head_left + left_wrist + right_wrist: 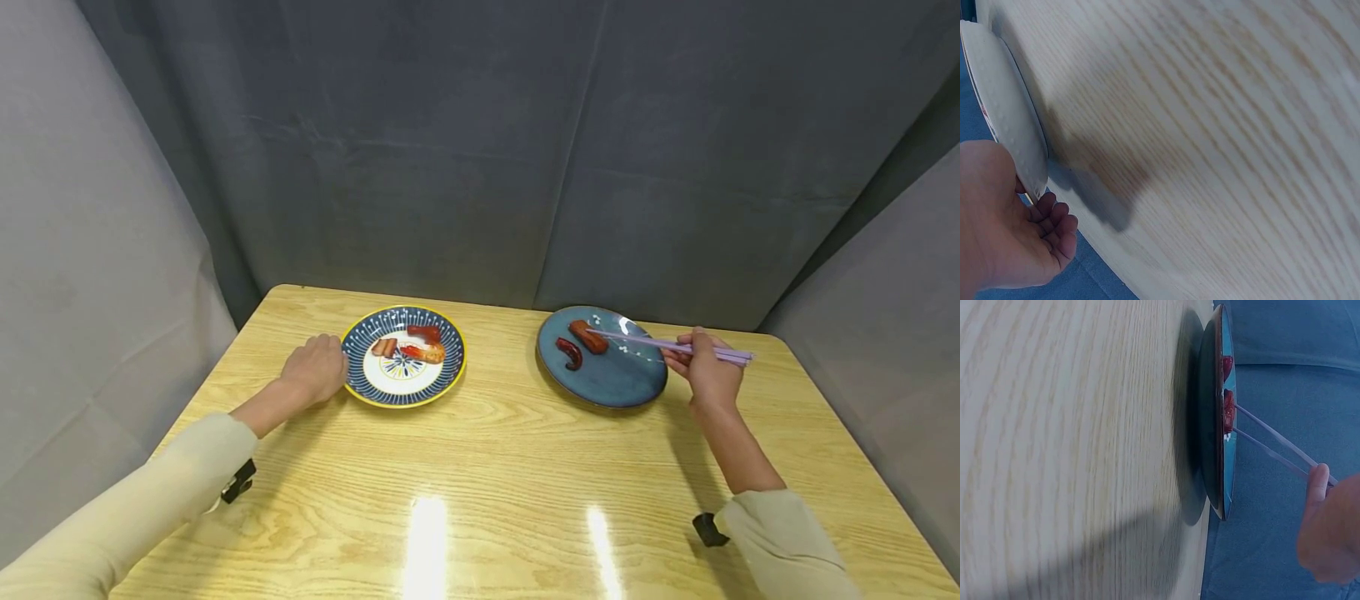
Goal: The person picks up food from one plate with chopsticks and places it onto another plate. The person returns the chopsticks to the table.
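Grips patterned plate with left fingers, clamps chopsticks in right fingers, apparently lining up the brown piece, needing a pinch next!

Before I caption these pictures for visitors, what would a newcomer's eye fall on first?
Probably the patterned, yellow-rimmed plate on the left of the table, with three food pieces and the left hand gripping its edge. Next, the blue plate at right, where the right hand holds purple chopsticks, their tips at a brown piece beside a dark, curled one.
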Available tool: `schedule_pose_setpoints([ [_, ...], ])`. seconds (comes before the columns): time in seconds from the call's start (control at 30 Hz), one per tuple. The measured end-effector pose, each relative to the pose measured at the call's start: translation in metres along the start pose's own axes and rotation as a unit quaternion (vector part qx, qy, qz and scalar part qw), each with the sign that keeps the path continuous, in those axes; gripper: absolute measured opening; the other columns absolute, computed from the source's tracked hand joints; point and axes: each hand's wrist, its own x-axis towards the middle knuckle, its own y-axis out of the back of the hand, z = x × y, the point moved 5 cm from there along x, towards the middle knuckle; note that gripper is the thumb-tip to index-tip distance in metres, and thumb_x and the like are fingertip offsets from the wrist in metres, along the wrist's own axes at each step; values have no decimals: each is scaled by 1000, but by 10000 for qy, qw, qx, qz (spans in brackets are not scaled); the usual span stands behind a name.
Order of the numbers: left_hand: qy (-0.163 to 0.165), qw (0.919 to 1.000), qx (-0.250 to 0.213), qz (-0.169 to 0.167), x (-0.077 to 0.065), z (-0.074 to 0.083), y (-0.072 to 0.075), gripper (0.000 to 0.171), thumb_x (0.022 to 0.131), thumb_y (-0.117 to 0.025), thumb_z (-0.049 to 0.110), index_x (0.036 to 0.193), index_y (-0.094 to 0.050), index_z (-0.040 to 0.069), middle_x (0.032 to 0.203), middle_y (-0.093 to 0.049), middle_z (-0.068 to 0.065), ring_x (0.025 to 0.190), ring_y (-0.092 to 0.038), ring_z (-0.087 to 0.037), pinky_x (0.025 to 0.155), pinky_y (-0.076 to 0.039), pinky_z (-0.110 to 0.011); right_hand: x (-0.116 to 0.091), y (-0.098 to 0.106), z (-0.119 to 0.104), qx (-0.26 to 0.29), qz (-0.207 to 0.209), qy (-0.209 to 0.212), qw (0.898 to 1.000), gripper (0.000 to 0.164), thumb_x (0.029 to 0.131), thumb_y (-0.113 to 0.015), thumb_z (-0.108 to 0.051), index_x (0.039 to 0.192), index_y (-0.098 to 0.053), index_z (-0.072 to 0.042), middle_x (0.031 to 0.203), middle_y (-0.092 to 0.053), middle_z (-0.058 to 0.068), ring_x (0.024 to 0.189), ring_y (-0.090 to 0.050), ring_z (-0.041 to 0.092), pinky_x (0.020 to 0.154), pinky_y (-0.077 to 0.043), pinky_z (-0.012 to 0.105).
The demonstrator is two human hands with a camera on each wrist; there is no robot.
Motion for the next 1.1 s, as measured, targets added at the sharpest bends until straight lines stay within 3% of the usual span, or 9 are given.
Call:
schedule_pose_setpoints([
  [0.5,-10,10000,27,37,-1,1,2,29,103,-39,15,104,-51,-11,90,-49,-17,86,-51,-32,73,-49,-48,-5,-11,-5,-11,-128,159,9998,28,102,-58,-22,87,-69,-1,72,-71,6,63,-71,13,58,-54,24],
  [0.8,-30,10000,62,6,-1,1,2,29,103,-38,15,105,-51,-11,91,-49,-18,88,-51,-33,74,-48,-49,-20,-40,-11,-88,-1396,282,9898,26,103,-57,-21,95,-66,3,81,-72,5,71,-73,14,64,-55,24],
  [1.1,-31,9999,120,0,-1,1,2,30,103,-38,15,105,-51,-11,92,-49,-18,88,-51,-33,75,-49,-49,-39,-67,-14,-954,-2256,707,9670,31,102,-60,-26,100,-69,4,85,-73,2,73,-72,13,66,-56,25],
])
